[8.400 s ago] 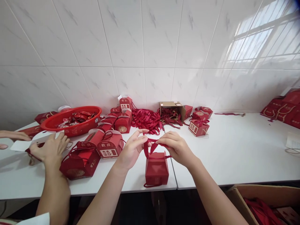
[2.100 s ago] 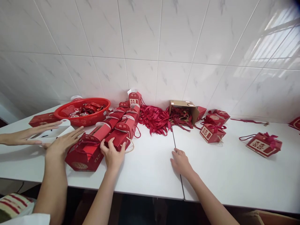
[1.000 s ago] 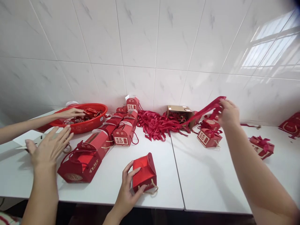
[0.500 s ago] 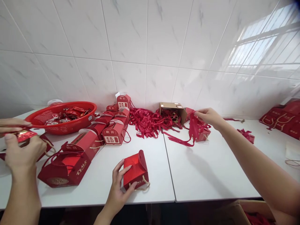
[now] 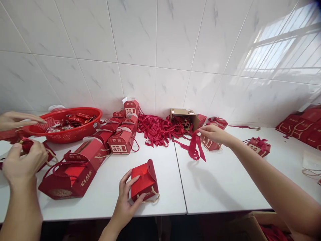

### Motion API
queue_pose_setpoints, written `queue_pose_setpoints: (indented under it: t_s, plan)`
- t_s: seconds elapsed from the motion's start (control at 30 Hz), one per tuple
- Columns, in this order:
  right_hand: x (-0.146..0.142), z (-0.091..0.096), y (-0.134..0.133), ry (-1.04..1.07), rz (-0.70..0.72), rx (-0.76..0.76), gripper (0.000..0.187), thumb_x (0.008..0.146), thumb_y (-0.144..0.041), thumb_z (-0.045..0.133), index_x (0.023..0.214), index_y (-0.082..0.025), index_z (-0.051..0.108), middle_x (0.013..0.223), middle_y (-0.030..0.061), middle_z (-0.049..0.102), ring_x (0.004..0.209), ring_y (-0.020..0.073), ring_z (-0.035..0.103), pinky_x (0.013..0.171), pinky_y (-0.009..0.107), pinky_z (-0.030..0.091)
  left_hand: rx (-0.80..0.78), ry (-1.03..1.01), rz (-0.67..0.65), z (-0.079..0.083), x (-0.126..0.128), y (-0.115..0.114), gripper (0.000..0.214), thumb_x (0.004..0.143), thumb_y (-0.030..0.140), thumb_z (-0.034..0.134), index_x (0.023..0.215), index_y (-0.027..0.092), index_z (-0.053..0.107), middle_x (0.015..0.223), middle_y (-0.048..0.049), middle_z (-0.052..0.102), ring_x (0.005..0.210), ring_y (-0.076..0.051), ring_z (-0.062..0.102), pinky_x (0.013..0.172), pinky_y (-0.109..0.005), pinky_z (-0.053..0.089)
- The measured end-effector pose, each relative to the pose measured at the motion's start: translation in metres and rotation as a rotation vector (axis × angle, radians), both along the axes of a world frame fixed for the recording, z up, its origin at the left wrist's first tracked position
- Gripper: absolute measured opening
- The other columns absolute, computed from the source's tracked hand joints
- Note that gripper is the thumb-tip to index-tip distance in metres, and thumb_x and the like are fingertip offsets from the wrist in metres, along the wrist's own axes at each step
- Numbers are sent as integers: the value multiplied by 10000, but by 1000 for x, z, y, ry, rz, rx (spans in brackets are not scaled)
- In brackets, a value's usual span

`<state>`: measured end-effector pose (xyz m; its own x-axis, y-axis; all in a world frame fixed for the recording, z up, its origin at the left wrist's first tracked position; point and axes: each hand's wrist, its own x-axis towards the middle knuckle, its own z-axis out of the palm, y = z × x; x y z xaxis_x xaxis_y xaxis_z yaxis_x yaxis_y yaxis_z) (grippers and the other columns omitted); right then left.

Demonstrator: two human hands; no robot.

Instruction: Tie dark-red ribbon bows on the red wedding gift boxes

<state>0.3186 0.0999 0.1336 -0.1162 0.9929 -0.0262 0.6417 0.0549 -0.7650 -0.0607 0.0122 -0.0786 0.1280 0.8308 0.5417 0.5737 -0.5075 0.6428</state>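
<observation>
Head view: clasps small red box (image 5: 146, 182) near counter's (image 5: 170, 190) front edge in left hand (image 5: 126, 194), fingers and thumb spread around it, presumably against sliding. Farther right, pinches red ribbon (image 5: 193, 147) in right hand's (image 5: 214, 134) fingertips, arm (image 5: 268, 179) outstretched, knuckles up, apparently letting it dangle freely.

Small front box (image 5: 143, 184) was bright red on top, darker red on the sides, with beige rope (image 5: 157, 193). Dangling ribbon (image 5: 193, 149) was deep crimson; ribbon pile (image 5: 155, 130) matched. Big left box (image 5: 80, 187) was dark red, gold characters on the side, round pale-gold motif on the end. Label box (image 5: 128, 143) was red, cream panel with red characters. Basket (image 5: 72, 135) was orange-red, hole-patterned. Carton (image 5: 182, 112) was brown. Tabletop (image 5: 165, 201) was plain white. Wall tiles (image 5: 137, 33) were whitish, grey-veined.
</observation>
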Motion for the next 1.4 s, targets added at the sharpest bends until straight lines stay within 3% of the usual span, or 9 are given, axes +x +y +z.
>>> queue_pose_setpoints:
  t_s: [0.17,0.3,0.43,0.53,0.73,0.87,1.07,1.27,1.4]
  plan:
    - [-8,-24,4,-118,91,-30,389,872,-160,400,1234,-196,538,1068,86,678,770,164,667,642,272,508,7,6,-3,1,-1,0,451,848,292,590,1270,288,429,1439,-110,272,1362,-326,307,1030,-543,418]
    - [-11,-47,3,-221,184,-27,577,783,-15,387,1292,-259,507,1295,55,573,1025,167,615,832,280,492,2,-1,-6,0,0,0,463,843,291,600,1274,285,429,1439,-111,277,1362,-324,304,1028,-535,423]
    - [-8,-83,-2,-394,233,-138,389,691,16,525,943,-222,701,982,45,700,911,200,631,764,280,475,-7,-36,-9,2,2,-1,454,844,286,599,1268,278,438,1441,-110,277,1367,-323,294,1016,-512,442]
    - [-7,-115,-9,-498,177,-252,118,697,-67,633,648,-168,667,695,40,671,705,188,627,633,280,463,-25,-65,-2,4,3,-2,441,845,293,595,1261,277,451,1439,-108,280,1368,-330,295,1018,-510,442]
    - [-12,-159,-15,-538,-30,-294,363,936,-429,469,796,-134,628,734,11,644,660,124,610,660,298,504,-12,-28,-13,4,1,-2,450,841,291,600,1263,283,445,1431,-111,284,1356,-335,315,1027,-528,426]
    - [-6,-168,-7,-577,-241,-229,371,945,-457,440,934,-135,625,955,63,654,883,172,621,829,384,489,-26,-40,-2,5,2,-2,437,848,292,592,1260,282,445,1434,-112,279,1358,-333,308,1035,-542,410]
    - [6,-173,13,-533,-421,-225,479,932,-550,388,1056,-148,619,1035,87,658,942,194,622,836,395,481,-15,-27,-9,5,2,-1,443,846,293,595,1262,293,443,1435,-106,281,1358,-329,316,1023,-531,427]
    - [-8,-174,27,-488,-478,-134,549,939,-588,289,1019,-163,627,953,86,669,925,199,621,778,354,479,-7,-22,-1,2,0,-1,453,830,288,615,1254,281,457,1434,-115,292,1355,-341,326,1031,-531,424]
    - [-19,-174,36,-457,-457,-163,410,907,-521,477,943,-140,623,883,48,654,806,164,623,756,360,505,-29,-49,-10,4,0,-3,445,842,281,600,1262,282,452,1438,-117,280,1362,-335,319,1022,-515,440]
